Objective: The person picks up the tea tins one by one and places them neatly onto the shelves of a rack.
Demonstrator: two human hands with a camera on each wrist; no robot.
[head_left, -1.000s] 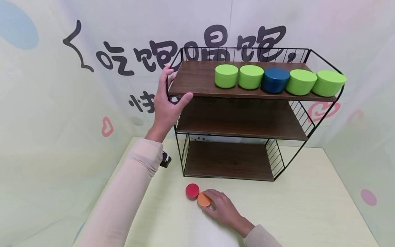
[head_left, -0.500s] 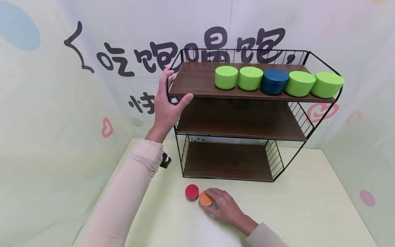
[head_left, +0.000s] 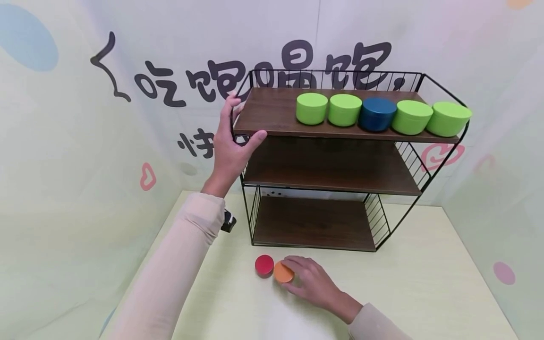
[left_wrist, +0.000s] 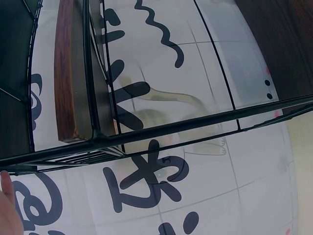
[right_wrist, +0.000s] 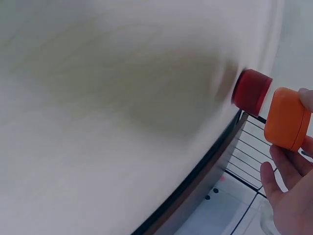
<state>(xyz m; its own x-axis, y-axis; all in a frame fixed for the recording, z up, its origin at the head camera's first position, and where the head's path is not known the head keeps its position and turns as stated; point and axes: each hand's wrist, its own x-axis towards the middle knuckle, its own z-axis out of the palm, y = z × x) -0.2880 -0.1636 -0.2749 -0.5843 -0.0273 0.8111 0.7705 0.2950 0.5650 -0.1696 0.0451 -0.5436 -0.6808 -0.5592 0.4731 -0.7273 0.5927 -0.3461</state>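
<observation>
My left hand (head_left: 231,146) grips the upper left corner of a three-tier shelf rack (head_left: 280,127), thumb along the top board's front edge and fingers around the side rail. Only a bit of that hand shows in the left wrist view, beside the black frame (left_wrist: 161,129). Between thumb and fingers, my right hand (head_left: 312,282) pinches a round orange tin (head_left: 283,272) in front of the rack. In the right wrist view the orange tin (right_wrist: 286,119) stands farther off the tabletop than a red tin (right_wrist: 252,92). That red tin (head_left: 264,265) sits just left of it.
Several light-green tins (head_left: 312,108) and one blue tin (head_left: 377,114) form a row along the top shelf's front. Bare wood shows on the middle (head_left: 331,165) and bottom shelves (head_left: 314,222). A small black object (head_left: 228,221) lies left of the rack. Printed cloth walls (head_left: 85,189) enclose the table.
The right hand and orange tin have shifted slightly right, opening a small gap from the red tin. The left hand keeps its hold on the rack. The head view has tilted a little.
</observation>
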